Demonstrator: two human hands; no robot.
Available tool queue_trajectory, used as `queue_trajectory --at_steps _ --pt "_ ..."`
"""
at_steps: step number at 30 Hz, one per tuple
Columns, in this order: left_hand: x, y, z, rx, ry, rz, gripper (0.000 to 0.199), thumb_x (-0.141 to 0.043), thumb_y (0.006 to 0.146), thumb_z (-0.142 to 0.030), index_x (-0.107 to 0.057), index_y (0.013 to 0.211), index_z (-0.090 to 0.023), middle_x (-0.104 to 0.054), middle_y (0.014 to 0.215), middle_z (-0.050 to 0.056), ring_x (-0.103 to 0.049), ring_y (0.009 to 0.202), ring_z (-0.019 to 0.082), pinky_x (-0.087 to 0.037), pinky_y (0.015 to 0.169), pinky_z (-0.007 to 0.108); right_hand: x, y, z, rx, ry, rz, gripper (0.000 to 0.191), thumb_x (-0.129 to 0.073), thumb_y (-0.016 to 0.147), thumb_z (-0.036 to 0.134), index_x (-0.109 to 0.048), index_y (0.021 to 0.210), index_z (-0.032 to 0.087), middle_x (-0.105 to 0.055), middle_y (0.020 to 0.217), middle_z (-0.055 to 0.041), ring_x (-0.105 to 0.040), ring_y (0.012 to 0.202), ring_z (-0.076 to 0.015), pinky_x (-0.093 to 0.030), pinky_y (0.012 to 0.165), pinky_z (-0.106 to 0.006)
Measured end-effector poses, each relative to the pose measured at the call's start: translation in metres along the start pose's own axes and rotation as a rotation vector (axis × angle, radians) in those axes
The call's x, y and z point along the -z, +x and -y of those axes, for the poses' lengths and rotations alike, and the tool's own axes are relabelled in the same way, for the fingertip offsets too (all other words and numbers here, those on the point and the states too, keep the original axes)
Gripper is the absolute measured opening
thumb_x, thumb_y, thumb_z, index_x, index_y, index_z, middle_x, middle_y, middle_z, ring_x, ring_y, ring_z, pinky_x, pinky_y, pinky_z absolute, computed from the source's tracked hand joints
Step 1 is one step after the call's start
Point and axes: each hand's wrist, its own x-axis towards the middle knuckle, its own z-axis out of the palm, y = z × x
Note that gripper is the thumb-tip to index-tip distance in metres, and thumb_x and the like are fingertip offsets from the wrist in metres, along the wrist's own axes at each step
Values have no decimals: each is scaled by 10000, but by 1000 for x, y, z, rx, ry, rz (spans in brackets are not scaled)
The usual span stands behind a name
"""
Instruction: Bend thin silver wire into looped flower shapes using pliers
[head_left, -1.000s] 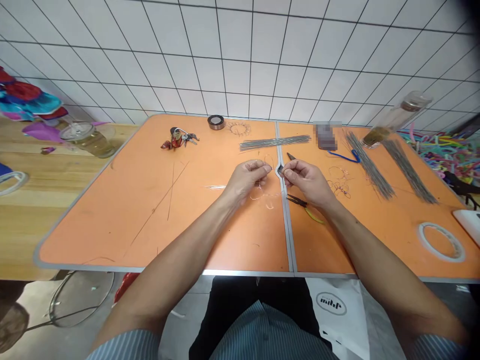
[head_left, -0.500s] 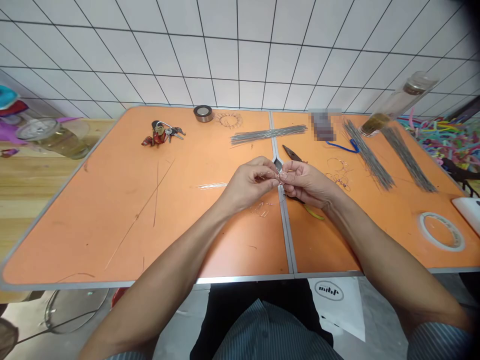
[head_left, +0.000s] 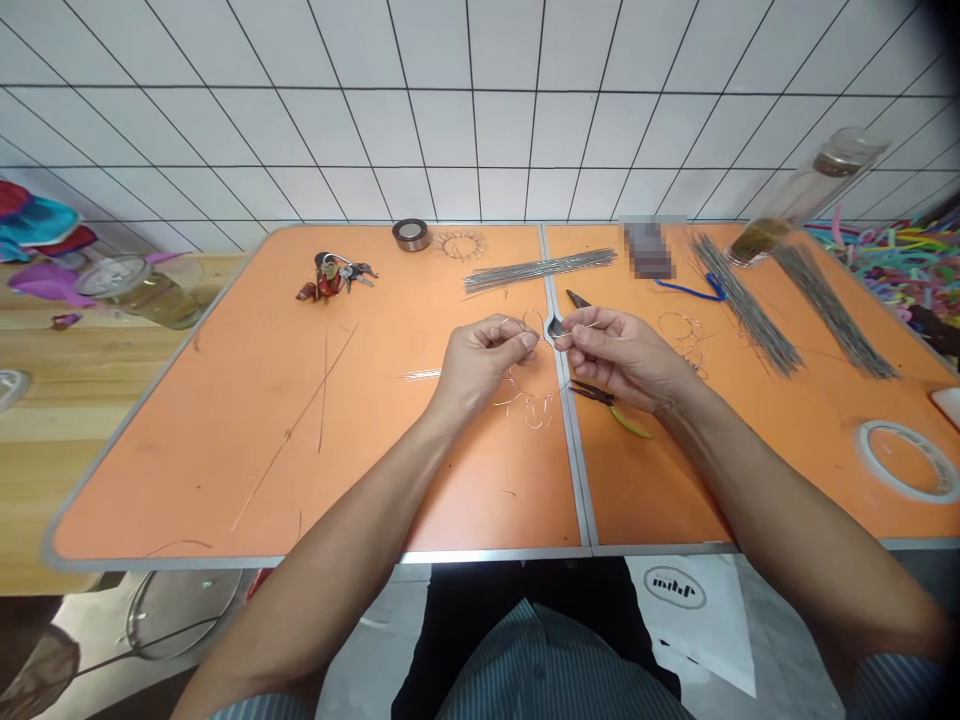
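Note:
Above the metal seam of the orange table, my left hand [head_left: 491, 360] pinches a thin, bent wire [head_left: 532, 318] with a small loop showing. My right hand [head_left: 619, 355] stands a little apart from it, thumb and fingers pressed together on a thin piece of wire. Whether both hands hold one wire or two, I cannot tell. Below my hands lie curled wire loops [head_left: 536, 405]. Pliers with yellow grips [head_left: 596, 393] rest under my right hand, partly covered. A second dark plier tip [head_left: 576, 298] shows behind that hand. Short straight wires [head_left: 421, 375] lie beside my left hand.
A wire bundle [head_left: 540, 268] lies behind my hands, with more bundles [head_left: 750, 310] at right. Around the orange table [head_left: 187, 480] are keys [head_left: 337, 275], dark tape [head_left: 411, 235], a white tape roll [head_left: 909, 460], a leaning glass bottle [head_left: 806, 195] and a wire ring [head_left: 459, 245].
My hands have drawn apart from touching each other, opening a gap over the seam. The bent wire and the loops below now show more. The view has shifted slightly.

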Motion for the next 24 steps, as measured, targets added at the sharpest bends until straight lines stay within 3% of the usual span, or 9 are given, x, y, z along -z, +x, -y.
queue_trajectory --at_steps 8,12,15,20,24 --pt "-5 -3 6 53 -59 -3 267 -922 800 -405 -770 716 -202 -705 751 23 -630 730 142 -521 743 302 -13 -1 -13 208 -73 -199 380 -1040 735 442 -766 875 218 -764 954 -18 -618 721 -94 -581 676 -231" --pt "-7 -4 5 185 -150 -60 341 -984 725 -437 -771 789 -178 -756 821 33 -652 654 113 -547 658 272 -13 -6 -4 421 -241 -335 304 -960 860 434 -731 916 242 -798 968 -41 -664 756 -132 -594 706 -275" --pt "-7 -5 3 212 -182 -65 368 -978 750 -446 -749 814 -165 -755 787 29 -650 610 103 -542 596 244 -16 -12 4 542 -342 -364 259 -917 911 407 -707 924 256 -802 941 -32 -686 740 -145 -615 713 -301" --pt "-8 -7 -1 183 -213 -26 354 -908 846 -451 -752 940 -147 -780 815 39 -685 625 109 -575 602 236 -24 -15 6 584 -424 -408 211 -913 897 320 -716 873 247 -798 849 -16 -689 647 -141 -641 654 -307" --pt "-12 -10 -3 154 -175 4 264 -873 871 -324 -734 1017 -154 -816 853 52 -724 671 126 -611 661 254 -24 -11 0 640 -483 -422 173 -893 889 215 -729 854 257 -777 788 3 -708 631 -146 -657 638 -304"
